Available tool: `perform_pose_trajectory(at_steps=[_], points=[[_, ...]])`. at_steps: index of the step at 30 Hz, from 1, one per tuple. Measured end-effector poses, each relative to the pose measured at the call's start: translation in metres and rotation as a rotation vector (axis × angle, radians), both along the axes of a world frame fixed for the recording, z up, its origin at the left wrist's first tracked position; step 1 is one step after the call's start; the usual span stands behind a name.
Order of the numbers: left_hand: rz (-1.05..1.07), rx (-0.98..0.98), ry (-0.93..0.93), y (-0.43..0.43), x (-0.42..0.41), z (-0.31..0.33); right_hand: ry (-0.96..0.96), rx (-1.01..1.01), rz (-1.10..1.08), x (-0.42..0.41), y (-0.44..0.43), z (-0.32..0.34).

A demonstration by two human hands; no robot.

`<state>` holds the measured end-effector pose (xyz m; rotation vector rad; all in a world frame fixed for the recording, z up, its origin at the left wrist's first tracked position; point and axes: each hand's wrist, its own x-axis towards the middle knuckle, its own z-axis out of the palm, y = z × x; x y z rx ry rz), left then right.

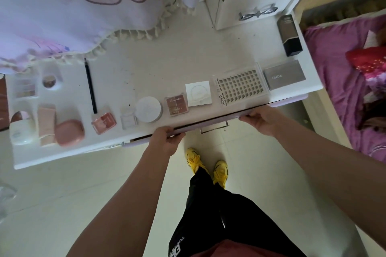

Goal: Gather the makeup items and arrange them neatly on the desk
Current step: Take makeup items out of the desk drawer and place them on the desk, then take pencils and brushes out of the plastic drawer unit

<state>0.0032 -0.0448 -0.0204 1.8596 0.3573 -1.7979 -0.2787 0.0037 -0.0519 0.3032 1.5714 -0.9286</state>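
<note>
Makeup items sit in a long row on the white desk (167, 64), just past our two hands. Our left hand (167, 140) and right hand (261, 119) both hold the top edge of a light purple drawer (292, 101) under the desk. The fingers of both hands curl over that edge. A shiny handle (213, 128) sticks out of the drawer between our hands.

Right past our left hand we see a round white case (148, 109) and a small eyeshadow box (177, 106) with brown and pink squares. Between our hands, a little farther back, lies a white square case (198, 93). Past our right hand is a clear lash tray (242, 87), and a grey box (284, 77) lies beside it on the outer side. A tall black box (289, 35) stands farther back.

Off to the side of our left hand lie a pink blush case (104, 122), a black pencil (90, 87), a pink oval case (70, 135), a pale pink tube (47, 125) and a white jar (22, 129).

Below our hands we see our yellow shoes (206, 165) on the floor.
</note>
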Motion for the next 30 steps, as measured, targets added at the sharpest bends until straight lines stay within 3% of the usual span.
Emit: perform_pose_trajectory(at_steps=[4, 7, 12, 16, 20, 25, 30], points=[[-0.073, -0.078, 0.03, -0.006, 0.006, -0.007, -0.013, -0.007, 0.012, 0.004, 0.001, 0.0], [-0.081, -0.133, 0.082, 0.001, 0.012, -0.012, 0.028, 0.026, 0.185, 0.008, 0.008, 0.005], [-0.563, -0.191, -0.194, 0.017, 0.026, 0.0, 0.343, 0.09, 0.877, 0.044, 0.007, 0.032], [-0.944, -0.307, -0.431, 0.03, 0.058, 0.023, 0.681, -0.121, 1.499, 0.085, -0.008, 0.058], [-1.214, -0.366, -0.731, 0.048, 0.097, 0.06, 0.921, -0.335, 1.904, 0.129, -0.028, 0.094], [-1.13, -0.327, -0.979, 0.084, 0.139, 0.111, 1.092, -0.649, 2.221, 0.187, -0.05, 0.13], [-0.865, -0.243, -1.188, 0.166, 0.178, 0.175, 1.167, -1.08, 2.416, 0.27, -0.031, 0.177]])
